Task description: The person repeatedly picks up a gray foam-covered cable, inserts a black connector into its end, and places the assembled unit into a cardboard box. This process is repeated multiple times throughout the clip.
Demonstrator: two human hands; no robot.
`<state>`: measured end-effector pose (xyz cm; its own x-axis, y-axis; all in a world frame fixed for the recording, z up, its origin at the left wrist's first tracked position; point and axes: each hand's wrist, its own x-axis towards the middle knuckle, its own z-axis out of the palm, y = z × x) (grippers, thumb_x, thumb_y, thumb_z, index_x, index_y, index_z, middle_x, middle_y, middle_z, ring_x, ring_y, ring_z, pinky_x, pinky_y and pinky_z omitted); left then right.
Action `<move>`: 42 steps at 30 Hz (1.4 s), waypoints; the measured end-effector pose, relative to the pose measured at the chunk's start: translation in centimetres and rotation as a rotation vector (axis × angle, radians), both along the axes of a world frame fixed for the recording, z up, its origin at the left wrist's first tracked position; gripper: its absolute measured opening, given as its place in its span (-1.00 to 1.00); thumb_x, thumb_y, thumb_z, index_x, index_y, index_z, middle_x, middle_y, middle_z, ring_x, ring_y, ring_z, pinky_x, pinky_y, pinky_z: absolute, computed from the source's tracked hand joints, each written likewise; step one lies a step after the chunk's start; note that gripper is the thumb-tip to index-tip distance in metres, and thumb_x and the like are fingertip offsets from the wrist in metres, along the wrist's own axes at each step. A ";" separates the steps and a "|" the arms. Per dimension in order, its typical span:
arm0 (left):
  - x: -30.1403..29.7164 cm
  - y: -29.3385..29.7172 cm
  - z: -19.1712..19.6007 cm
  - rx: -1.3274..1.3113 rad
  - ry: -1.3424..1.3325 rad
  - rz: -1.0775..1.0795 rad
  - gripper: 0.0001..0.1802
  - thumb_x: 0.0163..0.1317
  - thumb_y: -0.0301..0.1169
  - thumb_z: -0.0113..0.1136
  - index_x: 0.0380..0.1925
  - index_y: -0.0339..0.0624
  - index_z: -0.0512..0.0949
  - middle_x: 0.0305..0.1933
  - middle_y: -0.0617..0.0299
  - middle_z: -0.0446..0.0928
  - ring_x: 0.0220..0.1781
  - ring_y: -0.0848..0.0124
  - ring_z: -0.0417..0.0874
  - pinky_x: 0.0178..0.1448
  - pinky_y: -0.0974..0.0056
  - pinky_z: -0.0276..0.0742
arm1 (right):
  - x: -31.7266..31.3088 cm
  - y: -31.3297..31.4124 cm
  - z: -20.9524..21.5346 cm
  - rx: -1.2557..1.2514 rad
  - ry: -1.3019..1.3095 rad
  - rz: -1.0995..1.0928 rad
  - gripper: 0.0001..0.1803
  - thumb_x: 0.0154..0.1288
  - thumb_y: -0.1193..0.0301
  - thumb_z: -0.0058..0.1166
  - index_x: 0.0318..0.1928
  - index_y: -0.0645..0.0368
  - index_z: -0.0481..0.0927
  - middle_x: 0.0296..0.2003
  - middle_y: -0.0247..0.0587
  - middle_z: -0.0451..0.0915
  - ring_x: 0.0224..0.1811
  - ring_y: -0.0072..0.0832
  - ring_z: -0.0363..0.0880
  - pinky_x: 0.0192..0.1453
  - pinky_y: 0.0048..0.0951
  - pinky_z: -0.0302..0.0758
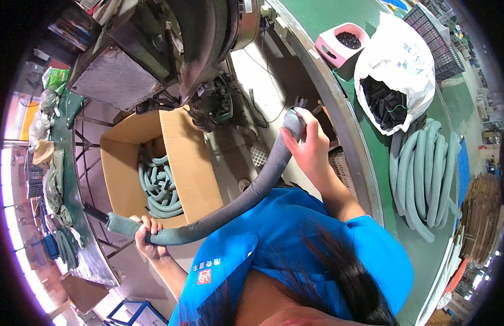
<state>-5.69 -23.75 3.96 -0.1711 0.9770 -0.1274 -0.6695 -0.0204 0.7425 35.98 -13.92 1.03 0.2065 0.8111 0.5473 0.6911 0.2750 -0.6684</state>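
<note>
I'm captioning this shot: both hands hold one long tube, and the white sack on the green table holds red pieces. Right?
No: the head view shows black pieces in the white sack on the green table. The left hand and right hand hold one long tube.

The padded tube [246, 200] is muted grey-green at its left end and darkens to charcoal grey along its middle. Plain tan marks the cardboard box [192, 168], and the tubes [166, 190] inside are grey-green. The right-hand surface [366, 117] is deep green; near its left edge sits a pink tub [330, 53] of black bits [348, 39]. The sack [396, 46] is white with blue printing, its contents [385, 103] black. Toward the surface's right edge, the tube bundle [423, 174] is pale grey-green. The shirt [295, 231] is bright blue, with white lettering and a red-and-white square badge [204, 276].
</note>
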 end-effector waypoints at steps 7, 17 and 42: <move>0.1 -0.1 0.7 -0.157 -0.001 0.004 -0.70 0.10 -0.48 0.12 -0.16 -0.15 0.30 -0.51 0.30 0.24 -0.51 0.50 0.29 -0.35 0.36 0.30 | -2.1 0.8 -2.5 -0.398 -0.137 0.016 -0.33 -0.02 0.29 0.33 0.09 0.24 0.34 -0.30 -0.06 0.57 -0.38 -0.34 0.60 -0.25 -0.41 0.52; 2.0 0.3 -0.4 0.079 -0.001 -0.132 -0.71 0.05 -0.44 0.10 -0.23 -0.13 0.27 -0.56 0.29 0.22 -0.55 0.50 0.27 -0.38 0.37 0.27 | -2.2 4.9 -5.7 -0.802 1.636 0.645 -0.47 0.24 0.22 0.12 0.11 0.25 0.33 -0.36 -0.21 0.51 -0.38 -0.40 0.51 -0.12 -0.27 0.53; 19.1 7.1 4.3 0.945 1.433 0.273 -0.48 -0.11 -0.41 0.48 -0.14 -0.40 0.51 -0.16 -0.04 0.54 -0.20 0.14 0.64 -0.19 0.20 0.63 | -7.3 -2.5 6.1 -0.579 0.770 0.760 -0.78 -0.13 0.45 0.24 -0.39 0.16 0.53 -0.44 -0.37 0.58 -0.39 -0.60 0.53 -0.26 -0.52 0.47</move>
